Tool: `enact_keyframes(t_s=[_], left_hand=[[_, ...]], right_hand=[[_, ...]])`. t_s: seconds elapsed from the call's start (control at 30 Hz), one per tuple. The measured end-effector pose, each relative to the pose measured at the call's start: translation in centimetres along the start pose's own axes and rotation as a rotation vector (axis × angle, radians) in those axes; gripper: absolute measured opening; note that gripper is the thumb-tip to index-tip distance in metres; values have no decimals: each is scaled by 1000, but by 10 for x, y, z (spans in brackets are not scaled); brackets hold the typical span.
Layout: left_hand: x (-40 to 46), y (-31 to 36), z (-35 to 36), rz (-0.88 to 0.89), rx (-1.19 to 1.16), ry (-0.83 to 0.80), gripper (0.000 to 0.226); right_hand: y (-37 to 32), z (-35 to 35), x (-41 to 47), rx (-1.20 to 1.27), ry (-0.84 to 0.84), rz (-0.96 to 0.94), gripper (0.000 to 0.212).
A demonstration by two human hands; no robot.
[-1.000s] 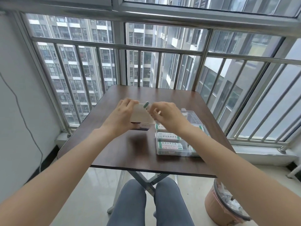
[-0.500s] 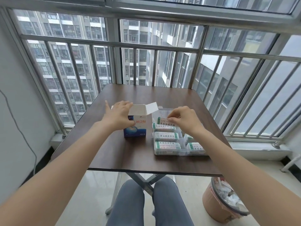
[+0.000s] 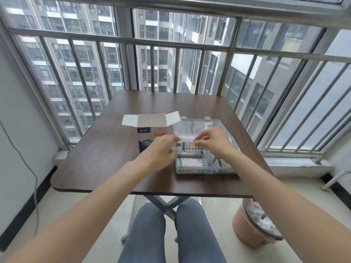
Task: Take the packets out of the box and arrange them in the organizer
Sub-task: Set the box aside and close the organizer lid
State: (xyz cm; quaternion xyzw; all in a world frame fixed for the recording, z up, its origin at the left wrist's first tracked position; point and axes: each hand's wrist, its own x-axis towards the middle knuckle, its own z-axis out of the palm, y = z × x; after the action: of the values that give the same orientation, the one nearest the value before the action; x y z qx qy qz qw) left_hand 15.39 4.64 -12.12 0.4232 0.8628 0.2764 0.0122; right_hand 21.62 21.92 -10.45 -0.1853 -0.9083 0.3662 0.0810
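Both arms are stretched forward. The left hand [image 3: 161, 150] is held with fingers loosely curled; the right hand [image 3: 212, 141] is bent, fingertips pinched together.

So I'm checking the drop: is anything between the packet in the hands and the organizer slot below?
Nothing separate shows. The right hand and left hand pinch the packet over the clear organizer, but packets already stacked in the near slots lie close beneath it; whether its slot has room is hidden.
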Motion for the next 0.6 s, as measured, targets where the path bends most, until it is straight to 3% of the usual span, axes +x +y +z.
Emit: enact_keyframes(t_s=[0.23, 0.6], left_hand=[[-1, 9, -5, -125, -121, -142, 59], [0, 12, -4, -143, -119, -139, 61]], right_hand=[[-2, 12, -2, -121, 0, -27, 7], [-1, 18, -4, -276, 41, -67, 13]])
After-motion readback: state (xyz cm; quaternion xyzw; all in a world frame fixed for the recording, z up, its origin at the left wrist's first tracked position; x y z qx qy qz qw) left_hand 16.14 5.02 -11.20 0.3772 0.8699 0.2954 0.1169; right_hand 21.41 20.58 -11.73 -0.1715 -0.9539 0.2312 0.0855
